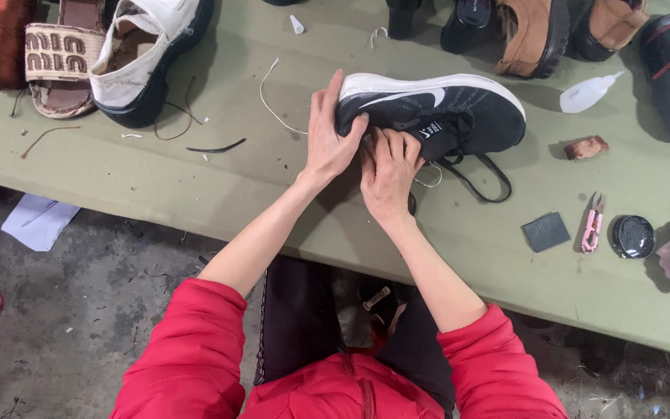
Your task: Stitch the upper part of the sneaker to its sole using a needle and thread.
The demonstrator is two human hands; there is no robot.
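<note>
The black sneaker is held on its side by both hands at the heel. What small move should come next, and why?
Probably pull the white thread snug with the right hand while the left hand steadies the black sneaker. A loose loop of thread hangs under the heel, where both hands are pressed.

We see a green cloth-covered table. A black sneaker lies at its middle, a white shoe and a tan sandal far left, a glue bottle, dark patch, pink clippers and round tin right.
</note>
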